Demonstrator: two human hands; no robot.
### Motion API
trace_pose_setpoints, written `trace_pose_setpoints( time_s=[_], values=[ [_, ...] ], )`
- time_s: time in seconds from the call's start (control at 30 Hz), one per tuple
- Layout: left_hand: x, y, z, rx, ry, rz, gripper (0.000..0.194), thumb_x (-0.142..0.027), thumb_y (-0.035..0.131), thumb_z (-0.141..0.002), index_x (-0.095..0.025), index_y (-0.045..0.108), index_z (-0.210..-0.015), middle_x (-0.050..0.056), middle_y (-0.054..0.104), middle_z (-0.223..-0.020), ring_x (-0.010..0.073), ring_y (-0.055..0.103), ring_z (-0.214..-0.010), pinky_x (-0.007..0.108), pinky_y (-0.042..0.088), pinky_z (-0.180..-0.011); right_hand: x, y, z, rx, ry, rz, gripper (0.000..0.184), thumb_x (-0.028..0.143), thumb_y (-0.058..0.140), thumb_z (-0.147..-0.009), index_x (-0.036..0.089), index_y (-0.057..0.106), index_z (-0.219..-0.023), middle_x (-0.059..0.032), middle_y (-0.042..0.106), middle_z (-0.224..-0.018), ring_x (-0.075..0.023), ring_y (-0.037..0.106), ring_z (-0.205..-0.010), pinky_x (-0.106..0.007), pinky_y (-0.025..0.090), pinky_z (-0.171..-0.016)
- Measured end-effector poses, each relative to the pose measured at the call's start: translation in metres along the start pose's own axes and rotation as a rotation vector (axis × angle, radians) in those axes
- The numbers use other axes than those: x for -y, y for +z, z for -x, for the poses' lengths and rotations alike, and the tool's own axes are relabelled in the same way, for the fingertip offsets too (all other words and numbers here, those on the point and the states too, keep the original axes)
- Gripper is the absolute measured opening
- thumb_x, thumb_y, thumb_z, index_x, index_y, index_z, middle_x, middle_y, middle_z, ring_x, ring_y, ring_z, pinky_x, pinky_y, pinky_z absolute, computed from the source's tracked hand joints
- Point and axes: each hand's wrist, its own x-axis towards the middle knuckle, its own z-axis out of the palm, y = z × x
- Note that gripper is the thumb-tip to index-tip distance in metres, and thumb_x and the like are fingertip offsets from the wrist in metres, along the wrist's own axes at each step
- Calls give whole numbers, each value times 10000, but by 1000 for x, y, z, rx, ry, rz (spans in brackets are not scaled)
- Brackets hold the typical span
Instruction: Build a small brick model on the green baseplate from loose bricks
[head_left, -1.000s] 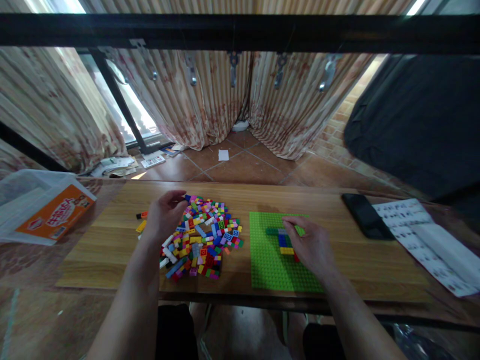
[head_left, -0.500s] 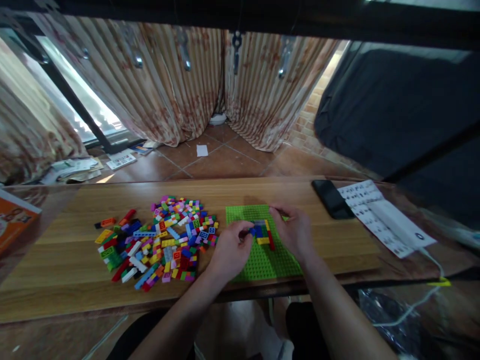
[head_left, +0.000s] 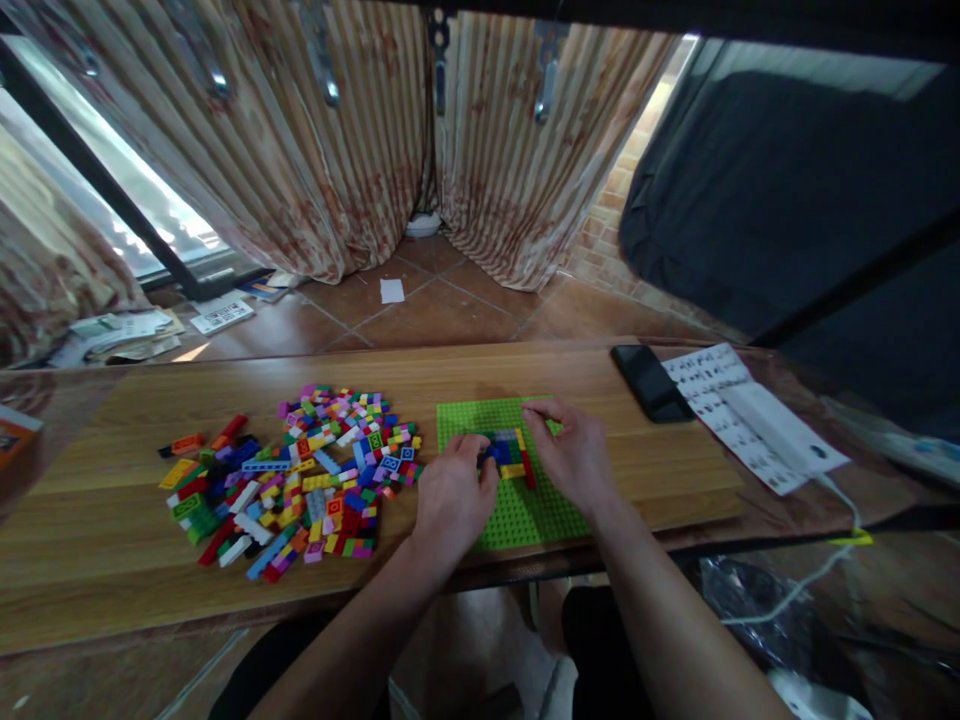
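Note:
On the green baseplate (head_left: 536, 520) lies a small cluster of toy building bricks in blue, yellow, green and grey. A long red brick (head_left: 529, 470) runs down the cluster's right side, and a yellow brick (head_left: 513, 471) forms its near edge. My left hand (head_left: 455, 490) is at the cluster's left side, thumb and forefinger closed on a blue brick (head_left: 491, 453); whether it is pressed onto the others I cannot tell. Over the plate's right part, my right hand (head_left: 574, 450) has thumb and forefinger tips together beside the cluster's far right corner. Anything between those tips is hidden.
A large heap of loose mixed bricks (head_left: 319, 480) spreads over the wooden table (head_left: 465, 365) to the left. At the right lie a black phone (head_left: 652, 383) and a printed white sheet (head_left: 757, 415) with a cable at its near end. Curtains hang beyond the table.
The whole view has shifted slightly, so the scene sits a little further left and higher. Both hands stay at the brick cluster, with hardly any change in their grip.

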Motion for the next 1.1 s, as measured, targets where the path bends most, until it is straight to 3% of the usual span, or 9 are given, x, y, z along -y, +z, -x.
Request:
trace_pose_setpoints(
  time_s=[0.23, 0.6, 0.83, 1.1],
  values=[
    [12, -10, -4, -38, 48, -39, 205, -199, 512, -889, -184, 643, -1047, 59, 694, -1029, 203, 665, -918, 332, 515, -812, -1, 0, 0, 15, 5, 19, 211, 254, 536, -864, 182, 734, -873, -73, 761, -877, -212, 699, -809, -339, 524, -769],
    [17, -8, -3, -59, 43, -141, 216, -213, 504, -891, -185, 643, -1054, 63, 692, -1017, 209, 658, -904, 320, 509, -788, 2, 1, 0, 73, -2, 82, 210, 235, 524, -869, 199, 731, -876, -68, 764, -905, -220, 698, -845, -351, 522, -805],
    [16, -1, -6, -63, 13, -100, 210, -247, 548, -881, -169, 627, -1059, 68, 680, -942, 199, 654, -874, 307, 502, -783, 2, 2, 1, 96, -4, 85, 216, 246, 523, -877, 197, 733, -892, -74, 762, -927, -229, 698, -866, -357, 521, -812],
    [13, -1, -5, -12, -33, -8, 340, -345, 631, -840, -163, 596, -1125, 68, 679, -936, 208, 655, -872, 330, 507, -790, 4, 2, 1, 134, 6, 97, 210, 229, 525, -871, 202, 732, -892, -73, 761, -932, -231, 696, -874, -362, 515, -823]
  ],
)
